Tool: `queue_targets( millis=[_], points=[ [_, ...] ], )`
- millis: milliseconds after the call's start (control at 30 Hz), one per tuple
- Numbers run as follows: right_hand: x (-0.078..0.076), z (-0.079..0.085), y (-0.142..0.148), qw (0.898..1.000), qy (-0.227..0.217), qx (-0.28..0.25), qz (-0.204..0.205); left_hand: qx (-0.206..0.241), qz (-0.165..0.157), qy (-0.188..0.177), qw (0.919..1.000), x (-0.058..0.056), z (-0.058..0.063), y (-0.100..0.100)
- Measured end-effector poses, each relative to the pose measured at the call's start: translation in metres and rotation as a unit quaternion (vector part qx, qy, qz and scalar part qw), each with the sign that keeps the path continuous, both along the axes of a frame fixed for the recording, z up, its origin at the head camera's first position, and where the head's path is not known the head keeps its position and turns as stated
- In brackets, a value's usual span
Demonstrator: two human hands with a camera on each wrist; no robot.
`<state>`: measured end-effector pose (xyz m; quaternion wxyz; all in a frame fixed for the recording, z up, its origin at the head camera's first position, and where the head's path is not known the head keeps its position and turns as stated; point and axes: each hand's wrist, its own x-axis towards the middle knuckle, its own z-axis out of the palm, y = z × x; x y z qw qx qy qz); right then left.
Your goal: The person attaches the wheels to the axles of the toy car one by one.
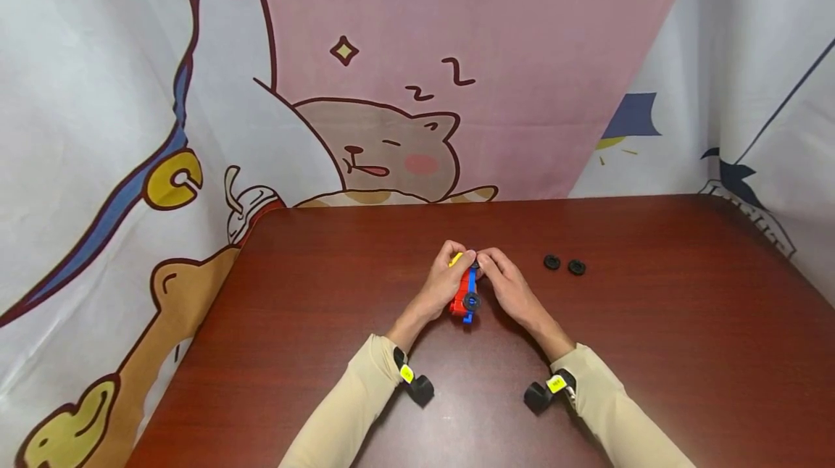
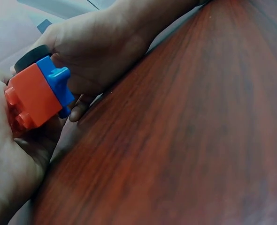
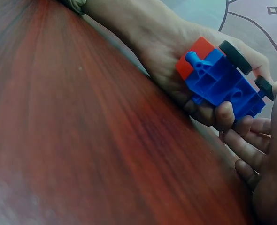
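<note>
A toy car of building blocks [image 1: 462, 293] is held on its side just above the table, between both hands. It has a red block body, a yellow piece [image 1: 456, 259] at the far end and a blue chassis [image 3: 223, 84]. My left hand [image 1: 441, 287] grips the body, thumb on top. One black wheel [image 3: 235, 57] sits on the side near the hitch end. At the other end my right hand [image 1: 512, 290] pinches a second black wheel [image 3: 264, 87] at its axle, its thumb on the wheel and other fingertips close under the chassis.
Two loose black wheels [image 1: 551, 262] lie on the brown wooden table [image 1: 652, 323], right of the right hand. A cartoon-printed cloth [image 1: 522, 77] hangs behind the table and along its sides. Each wrist wears a black strapped camera.
</note>
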<state>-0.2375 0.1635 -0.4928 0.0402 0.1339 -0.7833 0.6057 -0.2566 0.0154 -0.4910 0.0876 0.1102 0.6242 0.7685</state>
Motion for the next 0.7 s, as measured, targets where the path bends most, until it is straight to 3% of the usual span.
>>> queue_targets(
  millis=[200,400,700],
  points=[
    [0.0000,0.0015,0.0008,0.999,0.001,-0.022,0.033,0.010,-0.007,-0.016,0.9998,-0.0013,-0.0001,-0.0001],
    [0.0009,0.0008,0.0060,1.000,0.001,-0.008,0.025,0.009,-0.007,-0.017,0.9998,-0.0016,-0.0017,0.0050],
    [0.0038,0.0015,0.0003,1.000,0.002,0.000,0.006,0.105,-0.023,-0.031,0.9938,-0.0015,-0.0018,-0.0042]
  ],
)
